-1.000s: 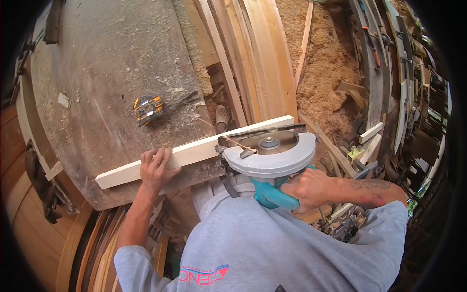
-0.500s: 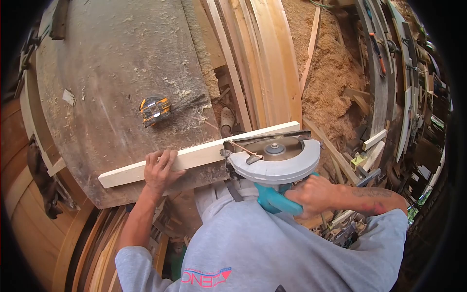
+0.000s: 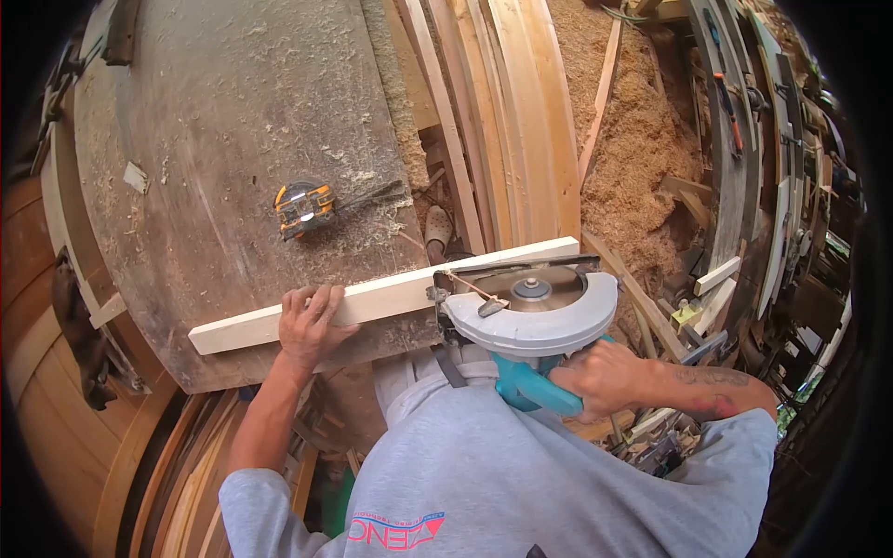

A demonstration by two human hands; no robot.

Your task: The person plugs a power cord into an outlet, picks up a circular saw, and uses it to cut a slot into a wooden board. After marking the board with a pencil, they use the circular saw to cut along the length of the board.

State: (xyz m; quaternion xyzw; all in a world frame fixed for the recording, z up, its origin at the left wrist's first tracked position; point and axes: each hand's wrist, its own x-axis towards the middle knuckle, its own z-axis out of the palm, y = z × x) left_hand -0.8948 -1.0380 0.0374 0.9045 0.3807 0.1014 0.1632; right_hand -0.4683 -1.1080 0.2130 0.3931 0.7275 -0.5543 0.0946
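Note:
A pale wooden board (image 3: 395, 290) lies across the near edge of the worktable (image 3: 233, 121), its right end sticking out past the table. My left hand (image 3: 312, 324) grips the board left of its middle, fingers over the far side. In my right hand (image 3: 595, 377) is the teal handle of a circular saw (image 3: 535, 316), with my fingers wrapped round it. The saw's base plate sits at the board, just off the table's right edge, and its round blade shows inside the grey guard. The lower part of the blade is hidden.
A yellow and black tape measure (image 3: 304, 208) lies on the sawdust-strewn table. Long planks (image 3: 521, 121) stretch away beyond its right edge, beside a heap of wood shavings (image 3: 642, 158). Offcuts (image 3: 716, 276) and a grey beam (image 3: 730, 186) are at the right.
The view has shifted very slightly. Both hands keep their grips, and the saw and board hold nearly the same positions relative to each other.

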